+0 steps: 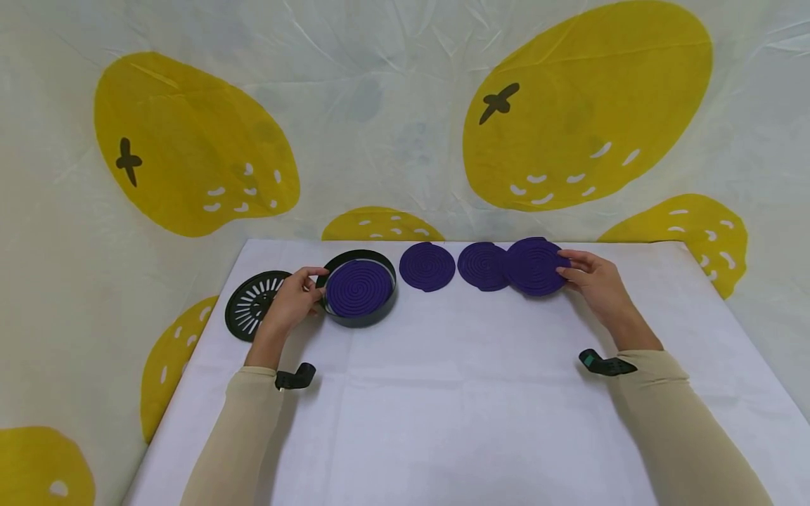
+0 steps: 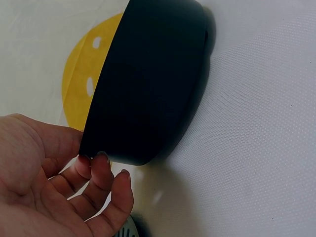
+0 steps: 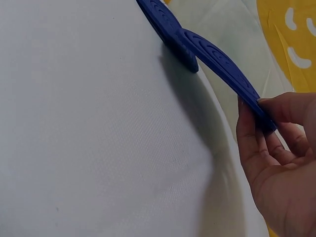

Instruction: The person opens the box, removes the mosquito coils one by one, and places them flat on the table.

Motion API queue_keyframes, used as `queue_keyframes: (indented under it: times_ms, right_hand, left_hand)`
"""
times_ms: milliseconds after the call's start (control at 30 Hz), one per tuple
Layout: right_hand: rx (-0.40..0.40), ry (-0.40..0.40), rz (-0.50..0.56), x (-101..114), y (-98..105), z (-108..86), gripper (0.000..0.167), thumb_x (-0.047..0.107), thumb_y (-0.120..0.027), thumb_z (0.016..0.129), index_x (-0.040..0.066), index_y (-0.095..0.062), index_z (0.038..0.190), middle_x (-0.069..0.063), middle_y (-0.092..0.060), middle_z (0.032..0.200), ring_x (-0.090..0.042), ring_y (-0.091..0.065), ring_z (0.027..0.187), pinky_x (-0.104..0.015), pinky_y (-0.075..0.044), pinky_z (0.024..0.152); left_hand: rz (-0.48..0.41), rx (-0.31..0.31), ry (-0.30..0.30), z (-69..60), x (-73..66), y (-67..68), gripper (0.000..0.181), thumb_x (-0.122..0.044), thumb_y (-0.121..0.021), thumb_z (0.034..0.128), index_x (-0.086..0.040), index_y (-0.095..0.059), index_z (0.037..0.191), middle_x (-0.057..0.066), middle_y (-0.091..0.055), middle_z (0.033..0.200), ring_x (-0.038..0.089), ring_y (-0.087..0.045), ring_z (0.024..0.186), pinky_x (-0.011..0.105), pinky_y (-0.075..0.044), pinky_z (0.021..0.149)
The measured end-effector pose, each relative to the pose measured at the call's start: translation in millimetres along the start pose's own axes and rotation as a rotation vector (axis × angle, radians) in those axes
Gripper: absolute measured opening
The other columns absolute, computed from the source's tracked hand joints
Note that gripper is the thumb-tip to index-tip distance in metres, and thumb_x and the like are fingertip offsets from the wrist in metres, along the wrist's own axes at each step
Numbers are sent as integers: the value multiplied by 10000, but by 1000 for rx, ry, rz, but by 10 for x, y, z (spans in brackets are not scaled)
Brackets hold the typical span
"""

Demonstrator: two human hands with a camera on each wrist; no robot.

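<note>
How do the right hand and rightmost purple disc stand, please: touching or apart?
Touching: the right wrist view shows the hand pinching the disc by its edge.

The right grip [image 1: 600, 288] holds 1 of 4 purple discs [image 1: 534, 267].

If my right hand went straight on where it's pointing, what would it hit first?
Your right hand holds a ridged disc, whose far edge would likely meet the neighboring purple disc first; they overlap in the head view, but any height gap is unclear.
</note>
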State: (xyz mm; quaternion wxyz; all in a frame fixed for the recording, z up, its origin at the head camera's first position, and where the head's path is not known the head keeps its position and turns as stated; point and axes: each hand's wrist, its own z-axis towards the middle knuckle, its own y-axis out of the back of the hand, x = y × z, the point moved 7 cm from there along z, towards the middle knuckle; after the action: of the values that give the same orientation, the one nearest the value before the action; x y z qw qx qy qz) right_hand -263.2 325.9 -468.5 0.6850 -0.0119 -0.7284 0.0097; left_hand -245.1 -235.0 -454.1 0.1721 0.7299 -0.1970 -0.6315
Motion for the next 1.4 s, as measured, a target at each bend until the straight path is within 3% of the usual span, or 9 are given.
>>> queue_keyframes:
  times_ms: [233, 633, 1033, 1167, 1300, 1400]
  right_hand:
    - [-27, -13, 8, 70, 50, -31, 476, -31, -644, 959, -102, -471, 1397, 37, -671, 955, -45, -625, 824, -187, -563, 704]
    - [-66, 4, 41, -52, 216, 55, 449, -35, -628, 969, -56, -496, 1398, 72, -697, 995, -24, -629, 858, -168, -551, 702]
    - [-92, -37, 12, 56, 221, -29, 435, -7, -624, 979, -45, -493, 1392, 83, -685, 999, -33, -615, 853, -167, -536, 685]
    - [-106, -42, -69, -19, 279, 25, 440, 12, -621, 987, -10, -503, 1411, 102, -670, 1016, -16, -609, 855, -157, -532, 696]
    - [-108, -17, -256, -53, 310, 77, 506, 24, -618, 990, -35, -448, 1463, 124, -614, 1096, 44, -603, 889, -121, -527, 736]
    - [-98, 5, -376, -75, 311, 102, 559, 50, -625, 992, -60, -403, 1492, -13, -571, 1254, 93, -592, 902, -94, -513, 764]
  left_hand:
    - [-12, -3, 7, 5, 18, 2, 412, -38, -597, 1001, -104, -561, 1405, 61, -409, 944, 176, -501, 748, 377, -545, 651]
    - [-23, -6, 4, 11, 18, -7, 412, -30, -606, 992, -113, -571, 1394, 56, -409, 932, 189, -500, 753, 336, -533, 613]
    - [-7, -9, 14, 20, 28, 5, 415, -31, -608, 996, -101, -567, 1403, 62, -419, 934, 194, -504, 759, 359, -540, 635]
    - [-3, -10, 15, 15, 30, 2, 413, -36, -616, 995, -98, -568, 1401, 59, -419, 928, 192, -496, 757, 381, -543, 645]
    - [-2, -10, 15, 13, 26, 4, 410, -38, -617, 996, -100, -568, 1399, 57, -420, 923, 194, -496, 761, 385, -544, 654]
    - [1, -10, 14, 10, 20, 4, 408, -40, -614, 997, -102, -569, 1398, 60, -422, 929, 199, -500, 767, 389, -548, 658]
